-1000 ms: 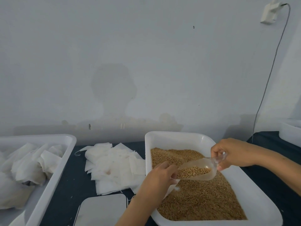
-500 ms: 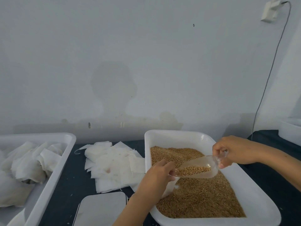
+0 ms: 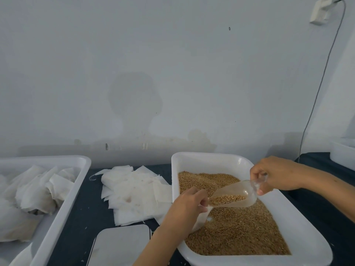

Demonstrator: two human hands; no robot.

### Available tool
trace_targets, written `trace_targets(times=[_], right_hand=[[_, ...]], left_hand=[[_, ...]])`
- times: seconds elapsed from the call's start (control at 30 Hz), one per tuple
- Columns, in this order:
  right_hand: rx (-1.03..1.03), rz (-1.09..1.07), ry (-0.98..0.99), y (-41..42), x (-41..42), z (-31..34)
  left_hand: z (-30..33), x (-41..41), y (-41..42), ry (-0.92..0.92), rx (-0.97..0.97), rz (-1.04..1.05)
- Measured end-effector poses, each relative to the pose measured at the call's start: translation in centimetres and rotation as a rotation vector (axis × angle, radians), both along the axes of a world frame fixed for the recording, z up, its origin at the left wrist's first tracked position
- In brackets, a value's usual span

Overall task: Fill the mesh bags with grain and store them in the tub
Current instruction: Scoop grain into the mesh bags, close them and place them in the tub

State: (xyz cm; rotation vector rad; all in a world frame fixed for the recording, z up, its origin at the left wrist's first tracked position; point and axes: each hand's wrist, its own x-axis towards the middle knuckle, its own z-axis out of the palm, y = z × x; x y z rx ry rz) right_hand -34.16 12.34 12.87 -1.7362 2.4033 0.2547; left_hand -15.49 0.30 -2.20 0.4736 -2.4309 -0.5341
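At lower right, the right hand (image 3: 276, 174) is pinching the scoop (image 3: 233, 195), now tipped steeper than before; grain is sliding into the mesh bag (image 3: 201, 217) the left hand (image 3: 189, 203) is gripping; filling is progressing.

Two hands: left (image 3: 187, 205), right (image 3: 276, 174). One clear scoop (image 3: 233, 196), partly filled with grain. Three white tubs: one of loose grain (image 3: 211, 160), one of filled bags (image 3: 63, 206) at left, one only partly seen at the far right edge (image 3: 342, 154). One loose pile of flat empty mesh bags (image 3: 134, 191), too overlapped to count. One flat white slab (image 3: 121, 244) at the near edge. One wall plug (image 3: 321, 11), one cable (image 3: 317, 93).
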Motion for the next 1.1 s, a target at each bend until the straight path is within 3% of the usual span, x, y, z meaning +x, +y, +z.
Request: trace_targets(times=[0.37, 0.57, 0.83, 1.1], right_hand=[[-0.015, 0.011, -0.054, 0.0, -0.3, -0.2], [-0.02, -0.082, -0.302, 1.2, -1.6, -2.1], [-0.13, -0.303, -0.603, 1.9, -2.3, -5.7], [-0.131, -0.402, -0.385, -1.1, -0.3, -12.9]], left_hand=[[0.1, 0.1, 0.1, -0.021, 0.003, 0.007], [0.2, 0.2, 0.2, -0.054, -0.036, 0.057], [0.3, 0.5, 0.3, 0.039, 0.027, 0.077], [0.7, 0.6, 0.1, 0.115, 0.225, 0.084]])
